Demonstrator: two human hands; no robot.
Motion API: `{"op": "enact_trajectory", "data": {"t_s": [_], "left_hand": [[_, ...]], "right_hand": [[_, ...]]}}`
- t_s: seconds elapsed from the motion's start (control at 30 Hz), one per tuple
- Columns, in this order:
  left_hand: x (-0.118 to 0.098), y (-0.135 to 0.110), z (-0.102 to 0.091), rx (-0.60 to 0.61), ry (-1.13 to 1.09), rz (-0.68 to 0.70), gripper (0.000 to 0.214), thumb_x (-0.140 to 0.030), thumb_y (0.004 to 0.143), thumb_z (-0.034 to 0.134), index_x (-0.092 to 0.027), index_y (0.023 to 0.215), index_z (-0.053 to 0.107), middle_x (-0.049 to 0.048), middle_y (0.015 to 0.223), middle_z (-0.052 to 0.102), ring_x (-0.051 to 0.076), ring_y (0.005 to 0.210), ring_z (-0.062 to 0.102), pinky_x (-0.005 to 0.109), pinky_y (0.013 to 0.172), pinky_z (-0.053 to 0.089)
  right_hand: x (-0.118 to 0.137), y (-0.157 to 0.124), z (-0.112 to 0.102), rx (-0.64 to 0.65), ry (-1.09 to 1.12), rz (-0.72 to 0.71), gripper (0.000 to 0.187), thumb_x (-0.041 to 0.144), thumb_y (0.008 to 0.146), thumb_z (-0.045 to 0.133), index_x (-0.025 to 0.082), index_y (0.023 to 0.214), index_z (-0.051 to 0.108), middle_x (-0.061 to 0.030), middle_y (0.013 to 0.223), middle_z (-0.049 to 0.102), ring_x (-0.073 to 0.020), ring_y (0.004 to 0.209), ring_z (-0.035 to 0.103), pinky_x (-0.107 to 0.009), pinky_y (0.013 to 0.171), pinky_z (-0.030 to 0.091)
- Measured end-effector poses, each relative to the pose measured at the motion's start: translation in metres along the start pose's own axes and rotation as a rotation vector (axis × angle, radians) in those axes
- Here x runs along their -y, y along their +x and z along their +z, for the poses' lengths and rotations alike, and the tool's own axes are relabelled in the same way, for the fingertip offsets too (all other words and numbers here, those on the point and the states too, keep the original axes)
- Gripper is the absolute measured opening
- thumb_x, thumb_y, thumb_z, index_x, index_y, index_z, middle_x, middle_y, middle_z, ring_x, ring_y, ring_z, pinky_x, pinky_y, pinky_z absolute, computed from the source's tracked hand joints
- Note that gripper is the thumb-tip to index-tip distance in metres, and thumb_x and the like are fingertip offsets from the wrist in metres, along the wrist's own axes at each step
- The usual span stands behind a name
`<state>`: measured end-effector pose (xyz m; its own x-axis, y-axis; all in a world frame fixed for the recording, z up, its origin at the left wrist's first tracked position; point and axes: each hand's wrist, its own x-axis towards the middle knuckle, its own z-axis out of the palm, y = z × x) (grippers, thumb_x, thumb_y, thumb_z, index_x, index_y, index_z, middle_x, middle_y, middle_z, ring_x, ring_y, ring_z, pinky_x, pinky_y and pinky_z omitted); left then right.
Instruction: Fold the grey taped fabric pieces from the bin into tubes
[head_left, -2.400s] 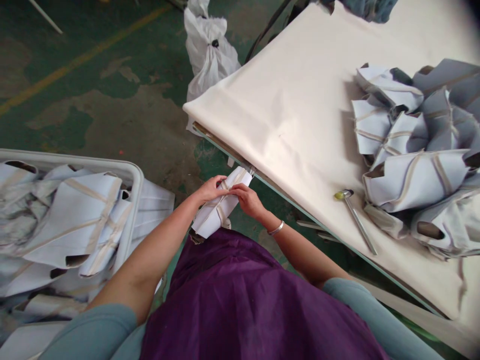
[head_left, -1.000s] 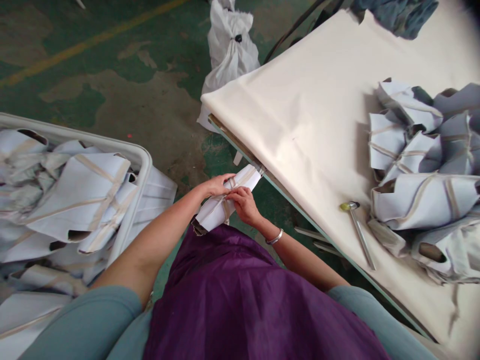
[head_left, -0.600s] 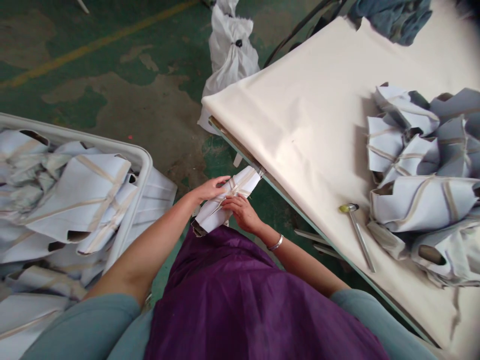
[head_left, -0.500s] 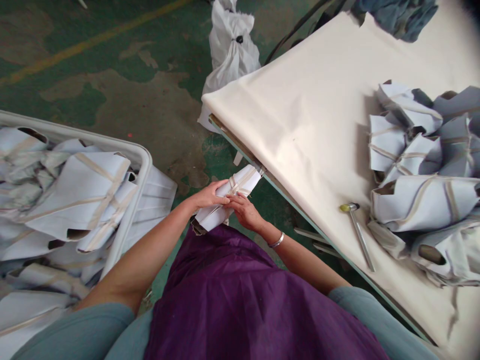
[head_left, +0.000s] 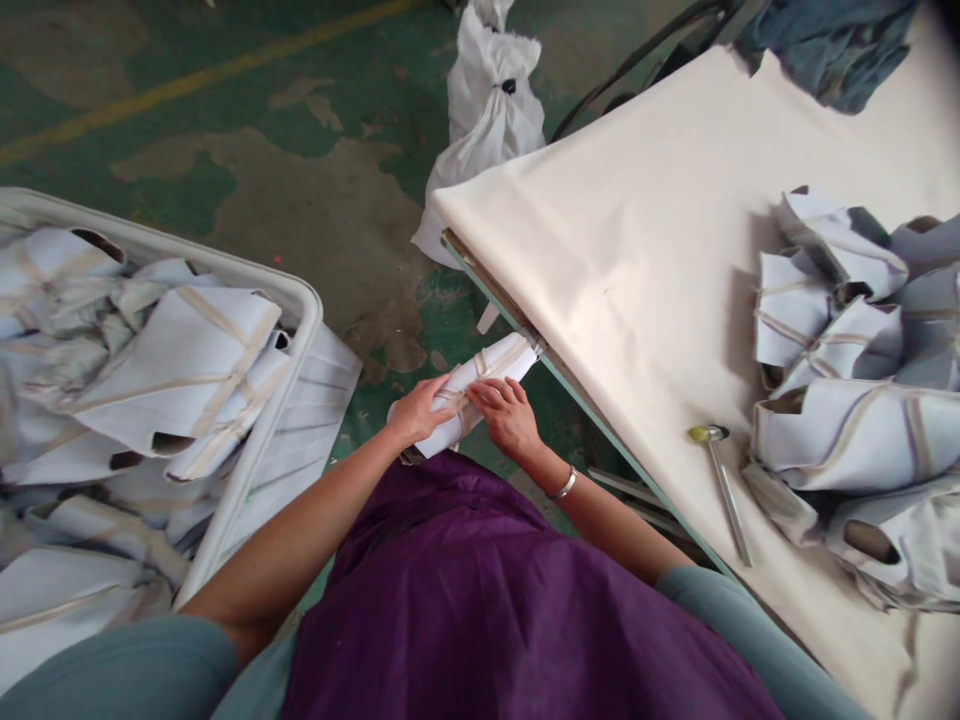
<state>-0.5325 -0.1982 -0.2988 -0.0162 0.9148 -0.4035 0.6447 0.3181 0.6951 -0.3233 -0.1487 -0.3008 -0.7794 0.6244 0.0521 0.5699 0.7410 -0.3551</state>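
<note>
A white folded fabric piece [head_left: 504,358] with beige tape strips crossing it lies between my hands, just above my purple apron. Its far end meets a small metal part [head_left: 540,347] at the table edge. My left hand [head_left: 422,410] is closed around the near part of the piece, thumb across its top. My right hand [head_left: 511,415] has its fingertips pressed together on the crossing strips at the piece's right side; its other fingers are slightly raised. Whether a loose thread is in that pinch is too small to tell.
To my left, a white plastic bin [head_left: 304,300] holds several similar taped pieces. On the cream-covered table [head_left: 600,230] at my right lie a pile of such pieces [head_left: 855,430], a small hammer [head_left: 724,490] and dark cloth [head_left: 832,45]. A tied white sack [head_left: 499,110] stands behind the table corner.
My left hand has shifted slightly down along the piece. My right hand has moved to the right, with its fingers on the crossing strips. The view has shifted a little.
</note>
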Motion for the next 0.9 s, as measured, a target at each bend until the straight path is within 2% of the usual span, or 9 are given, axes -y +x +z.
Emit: {"op": "enact_trajectory", "data": {"t_s": [0.2,0.33,0.4,0.47,0.57,0.63,0.7,0.83,0.9], "left_hand": [[0.037,-0.047,-0.005,-0.016,-0.088,-0.031,0.063,-0.034,0.078,0.06,-0.018,0.137,0.046,0.0115,0.136,0.052,0.027,0.128,0.047,0.042,0.112,0.034],[0.036,-0.062,-0.012,-0.143,-0.097,-0.069,0.06,-0.034,0.077,0.059,-0.018,0.133,0.049,0.0125,0.136,0.05,0.027,0.131,0.043,0.044,0.114,0.031],[0.02,-0.051,-0.014,-0.265,-0.061,-0.035,0.064,-0.035,0.077,0.061,-0.017,0.136,0.045,0.0137,0.141,0.045,0.027,0.135,0.039,0.043,0.116,0.029],[0.001,-0.027,-0.012,-0.307,-0.034,0.031,0.07,-0.037,0.077,0.063,-0.016,0.14,0.04,0.0142,0.145,0.042,0.026,0.137,0.037,0.041,0.116,0.028],[-0.018,0.013,0.0,-0.154,-0.078,-0.005,0.07,-0.038,0.076,0.066,-0.014,0.137,0.044,0.0156,0.139,0.05,0.028,0.127,0.049,0.041,0.109,0.037],[-0.017,0.031,0.008,-0.039,-0.149,-0.079,0.067,-0.04,0.075,0.067,-0.013,0.134,0.047,0.0155,0.131,0.058,0.029,0.117,0.057,0.041,0.102,0.043],[-0.01,0.036,0.012,0.005,-0.191,-0.101,0.066,-0.042,0.075,0.067,-0.014,0.132,0.049,0.0143,0.127,0.061,0.029,0.113,0.06,0.04,0.099,0.045],[-0.002,0.026,0.009,0.005,-0.188,-0.087,0.066,-0.041,0.076,0.066,-0.013,0.134,0.049,0.0148,0.129,0.061,0.027,0.111,0.061,0.038,0.097,0.046],[-0.006,0.022,0.006,0.001,-0.159,-0.125,0.067,-0.043,0.075,0.066,-0.014,0.134,0.049,0.0152,0.128,0.061,0.028,0.112,0.061,0.038,0.096,0.047]], "right_hand": [[-0.005,-0.008,-0.003,0.017,0.0,-0.038,0.051,0.013,0.091,0.047,0.03,0.139,0.047,-0.0034,0.139,0.054,-0.024,0.131,0.042,-0.048,0.116,0.021],[-0.017,0.007,-0.022,-0.067,0.077,0.022,0.04,0.019,0.094,0.044,0.028,0.131,0.055,-0.0039,0.124,0.064,-0.0218,0.117,0.052,-0.046,0.114,0.025],[-0.024,0.03,-0.032,-0.182,0.095,0.126,0.038,0.026,0.097,0.038,0.024,0.131,0.055,-0.0062,0.118,0.065,-0.0219,0.11,0.055,-0.044,0.109,0.031],[-0.025,0.06,-0.034,-0.251,0.074,0.204,0.042,0.032,0.099,0.033,0.02,0.134,0.052,-0.0095,0.122,0.062,-0.0239,0.112,0.052,-0.043,0.105,0.034],[-0.02,0.099,-0.02,-0.126,0.013,0.19,0.045,0.039,0.099,0.031,0.02,0.136,0.05,-0.0115,0.126,0.059,-0.0256,0.117,0.049,-0.044,0.107,0.03],[-0.02,0.114,-0.009,-0.012,-0.032,0.156,0.046,0.044,0.099,0.033,0.021,0.134,0.052,-0.0118,0.123,0.06,-0.0261,0.116,0.049,-0.046,0.11,0.024],[-0.028,0.122,-0.004,0.022,-0.067,0.121,0.047,0.049,0.097,0.035,0.021,0.129,0.056,-0.012,0.119,0.062,-0.0266,0.115,0.049,-0.048,0.112,0.02],[-0.05,0.13,-0.011,-0.098,-0.11,0.125,0.047,0.049,0.097,0.036,0.018,0.119,0.063,-0.0129,0.107,0.066,-0.0279,0.111,0.051,-0.052,0.113,0.018],[-0.049,0.13,-0.012,-0.121,-0.106,0.134,0.046,0.049,0.097,0.035,0.018,0.118,0.063,-0.0122,0.105,0.066,-0.0276,0.109,0.052,-0.053,0.112,0.019]]}}
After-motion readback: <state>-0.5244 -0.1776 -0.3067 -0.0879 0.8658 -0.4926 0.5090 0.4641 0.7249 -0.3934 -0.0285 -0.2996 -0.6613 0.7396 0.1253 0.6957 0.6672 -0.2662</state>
